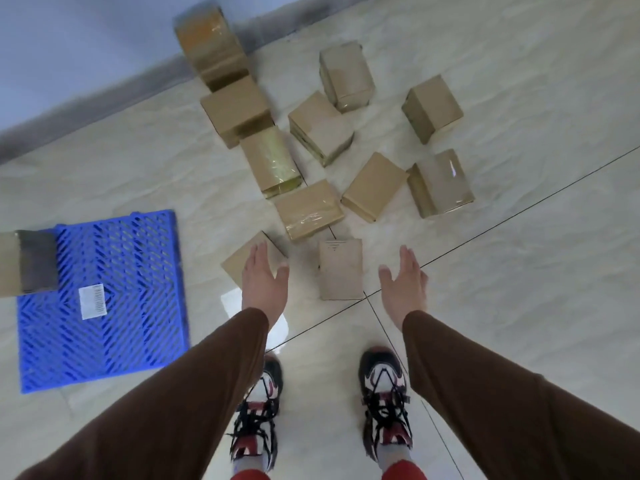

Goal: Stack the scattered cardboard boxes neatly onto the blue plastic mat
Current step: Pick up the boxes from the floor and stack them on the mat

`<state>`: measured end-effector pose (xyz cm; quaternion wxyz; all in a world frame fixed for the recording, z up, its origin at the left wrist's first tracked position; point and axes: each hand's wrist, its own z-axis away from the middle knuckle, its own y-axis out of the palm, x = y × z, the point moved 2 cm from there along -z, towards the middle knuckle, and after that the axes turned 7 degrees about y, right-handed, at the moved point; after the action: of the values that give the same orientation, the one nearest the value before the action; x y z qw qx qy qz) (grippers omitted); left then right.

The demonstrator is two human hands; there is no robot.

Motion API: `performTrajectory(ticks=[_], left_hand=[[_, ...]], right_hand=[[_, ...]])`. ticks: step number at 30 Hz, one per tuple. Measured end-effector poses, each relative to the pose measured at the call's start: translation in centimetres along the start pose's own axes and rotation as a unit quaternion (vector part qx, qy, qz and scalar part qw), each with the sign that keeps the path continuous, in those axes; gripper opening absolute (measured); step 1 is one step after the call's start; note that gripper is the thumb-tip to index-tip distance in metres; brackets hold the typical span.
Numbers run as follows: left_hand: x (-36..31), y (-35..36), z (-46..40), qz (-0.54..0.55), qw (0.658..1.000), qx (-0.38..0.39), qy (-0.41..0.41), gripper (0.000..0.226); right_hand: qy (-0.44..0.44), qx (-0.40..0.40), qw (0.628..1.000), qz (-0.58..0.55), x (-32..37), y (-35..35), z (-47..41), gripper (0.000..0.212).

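Several brown cardboard boxes lie scattered on the pale tiled floor ahead of me. The nearest one [340,270] lies between my two hands. My left hand [264,280] is open, fingers straight, held over another near box [239,261]. My right hand [404,284] is open too, to the right of the nearest box, holding nothing. The blue plastic mat [114,299] lies on the floor at the left, with one box [26,263] standing on its far left corner and a white label [91,301] on it.
A wall with a grey skirting [104,95] runs across the back left, and a tall taped box [213,46] leans near it. My two shoes [382,400] stand on the tiles just below my hands. Bare floor stretches to the right.
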<state>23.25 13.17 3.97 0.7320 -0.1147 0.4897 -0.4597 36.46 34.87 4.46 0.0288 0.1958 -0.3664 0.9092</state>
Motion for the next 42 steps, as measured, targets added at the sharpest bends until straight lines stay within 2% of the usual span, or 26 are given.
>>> performTrajectory(ticks=[4,8,13,17,21,29,37,42], left_hand=[[-0.2,5.3,-1.0,0.067,0.997,-0.005,-0.022,0.061],[0.5,10.5,-3.0,0.155,0.984,0.064,-0.057,0.060],[1.2,14.5,-4.6,0.278,0.942,0.100,-0.157,0.057],[0.9,14.5,-4.1,0.331,0.920,0.114,-0.177,0.052],[-1.1,10.8,-1.7,0.350,0.915,0.112,-0.164,0.051],[-3.4,-2.3,5.4,0.403,0.904,0.034,-0.136,0.052],[4.7,-16.9,12.4,0.398,0.912,-0.016,-0.096,0.052],[10.9,-24.6,16.3,0.382,0.920,-0.050,-0.069,0.039]], right_hand=[[0.008,0.048,0.998,-0.029,-1.4,2.1,-3.5,0.064],[0.056,0.109,0.989,-0.088,-2.5,5.3,-6.7,0.062],[0.141,0.200,0.946,-0.212,-2.5,9.0,-8.8,0.058],[0.157,0.219,0.933,-0.237,-2.0,9.2,-8.3,0.045],[0.131,0.218,0.939,-0.230,0.2,6.7,-4.8,0.045],[0.041,0.215,0.952,-0.213,8.3,4.4,7.2,0.047],[-0.002,0.208,0.951,-0.229,14.9,12.4,21.6,0.047],[-0.016,0.206,0.950,-0.235,17.6,18.9,29.4,0.048]])
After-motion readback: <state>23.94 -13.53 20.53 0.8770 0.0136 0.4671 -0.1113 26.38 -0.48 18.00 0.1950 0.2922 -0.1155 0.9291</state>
